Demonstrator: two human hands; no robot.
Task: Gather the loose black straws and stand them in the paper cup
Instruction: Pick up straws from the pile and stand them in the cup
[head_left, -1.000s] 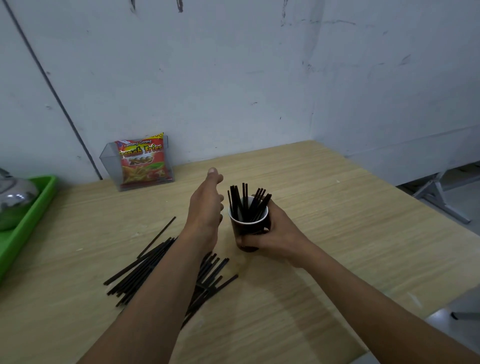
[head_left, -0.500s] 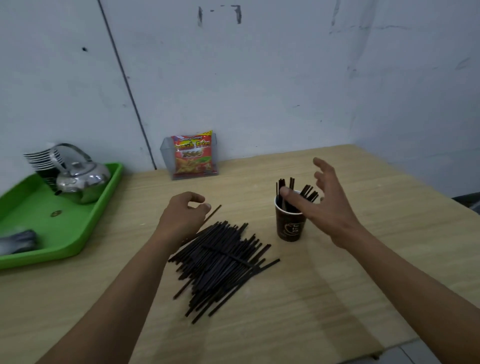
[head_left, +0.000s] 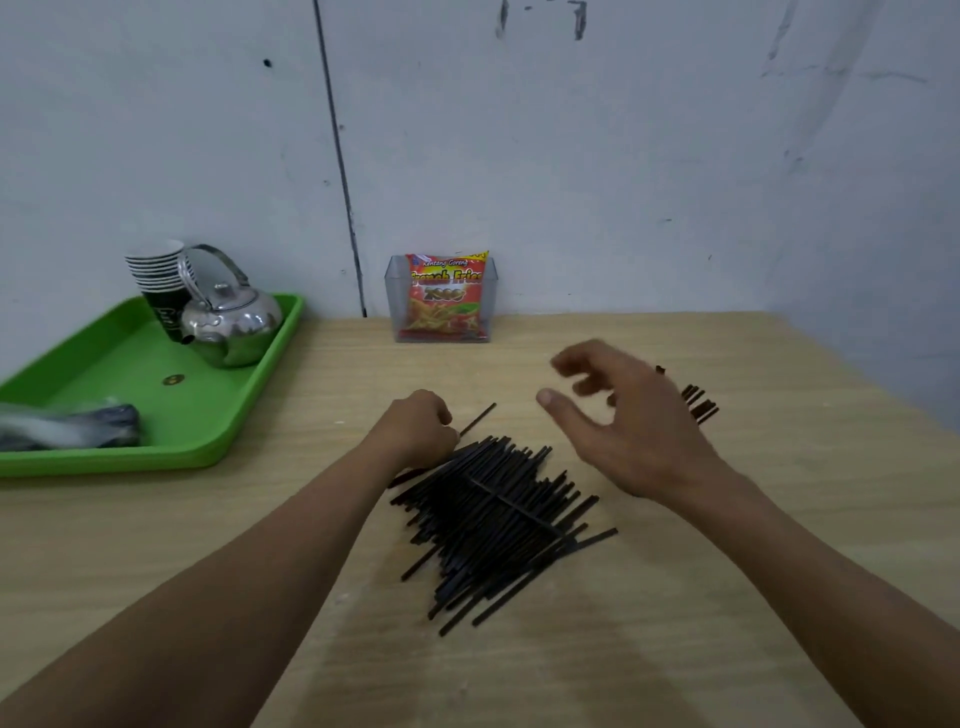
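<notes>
Straws heaped, left hand curled alongside; right hand spread (blurred)

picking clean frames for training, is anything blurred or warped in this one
Head view: the right hand is motion-blurred, its fingers smeared; head view: the left hand and straw pile are sharp; head view: the wall seam bows from the wide lens, and soft arm shadows fall on the table.
</notes>
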